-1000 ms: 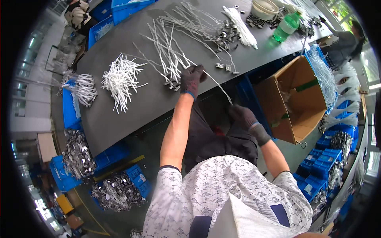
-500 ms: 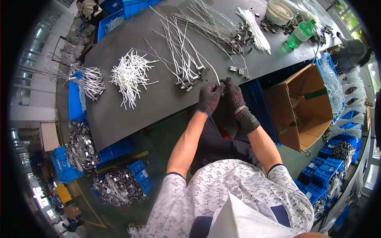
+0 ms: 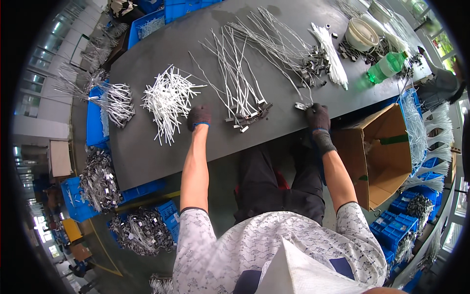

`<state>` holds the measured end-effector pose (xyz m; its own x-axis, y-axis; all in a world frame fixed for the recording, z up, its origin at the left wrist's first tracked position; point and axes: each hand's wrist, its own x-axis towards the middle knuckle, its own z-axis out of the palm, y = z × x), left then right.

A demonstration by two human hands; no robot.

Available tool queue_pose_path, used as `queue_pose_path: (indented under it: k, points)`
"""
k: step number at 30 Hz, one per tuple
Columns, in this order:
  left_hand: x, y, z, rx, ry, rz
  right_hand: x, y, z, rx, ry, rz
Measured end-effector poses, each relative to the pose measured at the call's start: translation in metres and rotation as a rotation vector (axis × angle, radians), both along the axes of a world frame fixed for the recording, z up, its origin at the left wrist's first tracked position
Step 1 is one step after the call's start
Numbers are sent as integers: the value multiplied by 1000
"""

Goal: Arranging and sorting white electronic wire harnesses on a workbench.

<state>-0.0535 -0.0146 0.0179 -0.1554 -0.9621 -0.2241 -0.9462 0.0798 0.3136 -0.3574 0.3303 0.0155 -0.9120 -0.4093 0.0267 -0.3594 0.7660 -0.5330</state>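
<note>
White plastic sticks (image 3: pixel 167 100) lie in a loose heap toward the left of the dark worktable (image 3: pixel 147 157), and the gloved left hand (image 3: pixel 199 116) rests just beside them, fingers curled down onto the tabletop at the heap's right edge; from up here I cannot tell whether it has pinched one or only touches the surface. To lift a single stick cleanly, I'd say the fingertips should draw one out by its end rather than rake the heap. Further right sits a fan of long wires with dark metal clips (image 3: pixel 240 98) at their near ends. The gloved right hand (image 3: pixel 317 116) is at the table's front edge, fingertips closed on a small metal clip (image 3: pixel 300 105) at the end of one wire. A firm grip there, with the wire kept straight, looks wise. An open cardboard box (image 3: pixel 379 157) stands below, right.
</note>
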Motion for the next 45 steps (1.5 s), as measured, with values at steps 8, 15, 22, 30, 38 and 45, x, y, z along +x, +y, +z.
queue_pose_path:
  k: [8, 15, 22, 30, 38, 45]
  points:
    - [9, -22, -14, 96, -63, 104, -28, -25, 10, -511, -766, -100]
    - [-14, -23, -48, 74, -66, 28, -4, 177, -39, -249, -31, 35]
    - [62, -56, -99, 437, 607, 254, 112, 359, -70, 705, -130, 114]
    - [0, 120, -18, 1102, 1834, 472, 174, 416, -62, 391, -244, 164]
    - [-151, 201, 45, 1118, 2134, 531, 140, 236, 31, 249, 36, 454]
    - [-134, 190, 122, 331, 2022, 449, 131, 275, -18, 497, -86, 408]
